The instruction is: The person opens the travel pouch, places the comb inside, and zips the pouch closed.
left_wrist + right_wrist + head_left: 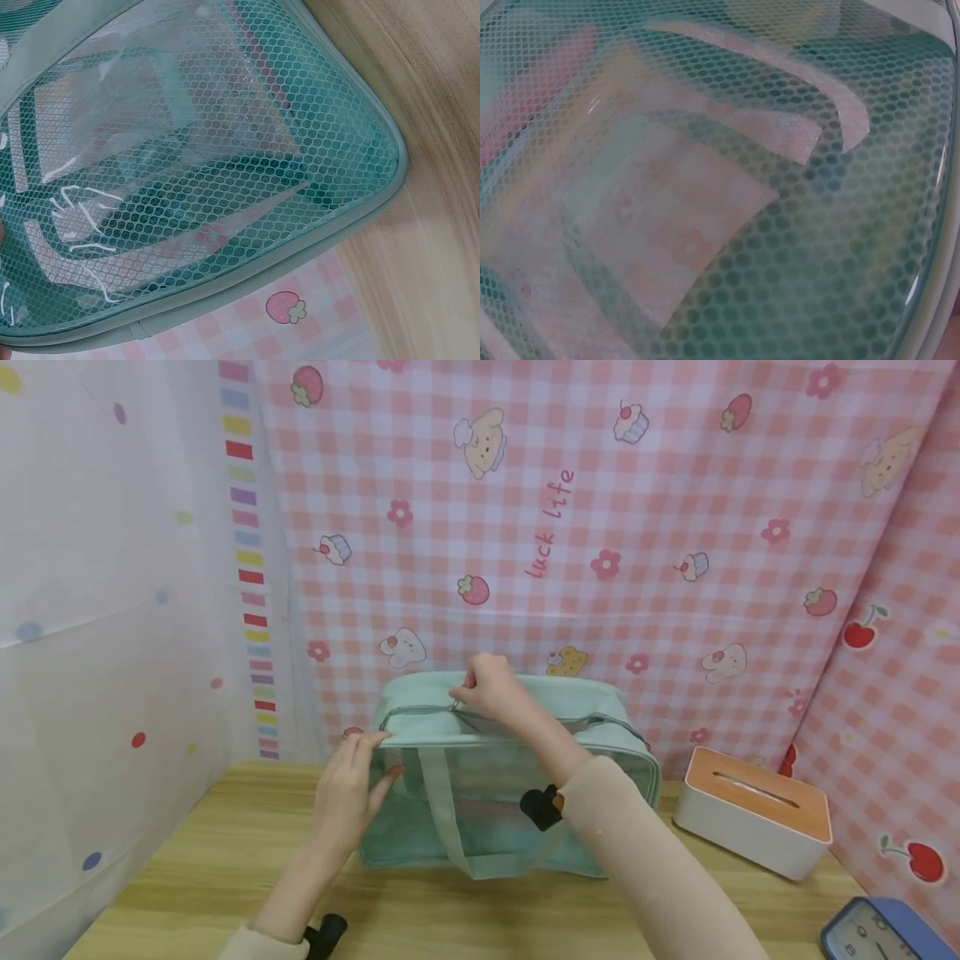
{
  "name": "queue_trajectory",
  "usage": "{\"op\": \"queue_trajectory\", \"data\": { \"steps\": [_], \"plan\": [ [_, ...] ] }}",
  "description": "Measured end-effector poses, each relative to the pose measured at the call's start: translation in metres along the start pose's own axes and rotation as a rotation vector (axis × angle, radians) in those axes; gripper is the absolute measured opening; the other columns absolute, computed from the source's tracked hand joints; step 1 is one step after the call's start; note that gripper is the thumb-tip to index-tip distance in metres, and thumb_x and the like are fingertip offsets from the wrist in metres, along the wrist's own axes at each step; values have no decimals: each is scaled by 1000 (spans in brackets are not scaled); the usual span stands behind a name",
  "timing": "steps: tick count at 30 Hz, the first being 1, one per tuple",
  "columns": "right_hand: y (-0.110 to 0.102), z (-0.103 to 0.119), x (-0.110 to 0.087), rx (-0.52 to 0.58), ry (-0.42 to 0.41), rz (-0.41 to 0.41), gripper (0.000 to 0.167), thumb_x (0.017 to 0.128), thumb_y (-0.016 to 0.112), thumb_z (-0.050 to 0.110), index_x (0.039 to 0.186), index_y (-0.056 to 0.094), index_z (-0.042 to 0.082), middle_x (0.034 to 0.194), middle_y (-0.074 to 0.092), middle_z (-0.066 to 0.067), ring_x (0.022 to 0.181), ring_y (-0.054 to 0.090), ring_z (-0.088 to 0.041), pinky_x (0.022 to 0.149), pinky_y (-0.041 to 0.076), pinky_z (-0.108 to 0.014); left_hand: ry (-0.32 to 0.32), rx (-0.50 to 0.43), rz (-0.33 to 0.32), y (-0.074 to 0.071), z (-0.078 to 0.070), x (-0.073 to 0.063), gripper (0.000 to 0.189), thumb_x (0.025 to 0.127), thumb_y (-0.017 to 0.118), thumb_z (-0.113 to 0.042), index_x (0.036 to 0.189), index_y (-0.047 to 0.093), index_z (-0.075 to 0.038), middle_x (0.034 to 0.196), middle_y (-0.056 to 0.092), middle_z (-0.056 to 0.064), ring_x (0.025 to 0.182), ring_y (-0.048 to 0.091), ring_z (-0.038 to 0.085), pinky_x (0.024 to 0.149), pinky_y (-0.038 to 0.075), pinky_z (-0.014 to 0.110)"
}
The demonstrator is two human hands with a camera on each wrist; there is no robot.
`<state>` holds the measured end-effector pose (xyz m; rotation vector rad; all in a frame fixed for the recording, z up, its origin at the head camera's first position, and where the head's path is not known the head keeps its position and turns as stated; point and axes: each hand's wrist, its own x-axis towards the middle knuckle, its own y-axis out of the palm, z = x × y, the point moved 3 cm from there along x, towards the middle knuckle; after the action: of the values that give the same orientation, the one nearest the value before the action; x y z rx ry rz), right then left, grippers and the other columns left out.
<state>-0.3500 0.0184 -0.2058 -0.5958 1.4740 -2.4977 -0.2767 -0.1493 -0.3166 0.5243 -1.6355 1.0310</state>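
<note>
A mint-green mesh bag [397,843] stands upright on the table, its strap hanging down the front. My right hand [495,687] pinches the zipper pull [455,704] on the bag's top, left of the middle. To the right of that hand the zipper's two edges stand apart. My left hand [348,789] grips the bag's upper left corner, fingers on the top edge and thumb at the front. Through the mesh [247,112] in the left wrist view, pinkish flat items show dimly. The right wrist view shows a pale patterned piece [682,217] behind the mesh; its kind is unclear.
A white tissue box [738,814] with a wooden lid stands right of the bag. At the lower right corner sits a blue clock [873,931], partly cut off. A pink checked cloth [525,527] hangs close behind the bag.
</note>
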Motion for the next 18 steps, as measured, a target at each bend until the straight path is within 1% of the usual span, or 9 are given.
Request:
{"op": "queue_trajectory", "data": {
  "steps": [2, 5, 7, 13, 18],
  "plan": [
    [-1, -3, -1, 4, 4, 5, 47, 87, 63, 21, 49, 37, 12, 45, 29, 4, 40, 27, -8, 41, 26, -19, 2, 2, 2, 0, 0, 0, 56, 58, 84, -6, 105, 54, 3, 86, 55, 14, 75, 56, 25, 64, 50, 35],
    [-4, -8, -3, 12, 15, 3, 42, 86, 64, 20, 52, 41, 12, 47, 34, 3, 42, 30, -8, 42, 28, -18, 3, 1, 3, 0, 0, 0, 56, 58, 84, -6, 105, 54, 3, 87, 56, 14, 75, 56, 25, 65, 50, 35],
    [-7, -12, -5, 11, 12, -2, 41, 86, 64, 19, 52, 41, 11, 47, 34, 3, 42, 30, -8, 43, 29, -19, 2, -3, -1, 1, 0, 0, 56, 59, 84, -6, 105, 54, 3, 87, 56, 14, 76, 57, 25, 66, 50, 35],
    [-14, -23, -11, -5, -12, -14, 46, 86, 64, 18, 49, 38, 12, 43, 28, 4, 40, 26, -8, 43, 27, -19, -9, -8, -5, 1, 0, 0, 56, 59, 84, -6, 106, 54, 3, 88, 56, 14, 77, 57, 26, 66, 50, 35],
    [-20, -32, -17, -19, 9, -33, 46, 87, 63, 19, 50, 37, 12, 44, 26, 4, 39, 26, -8, 42, 26, -20, -11, 6, 7, 1, -1, 0, 57, 59, 83, -6, 107, 54, 3, 89, 55, 14, 79, 57, 27, 67, 50, 36]
  ]
}}
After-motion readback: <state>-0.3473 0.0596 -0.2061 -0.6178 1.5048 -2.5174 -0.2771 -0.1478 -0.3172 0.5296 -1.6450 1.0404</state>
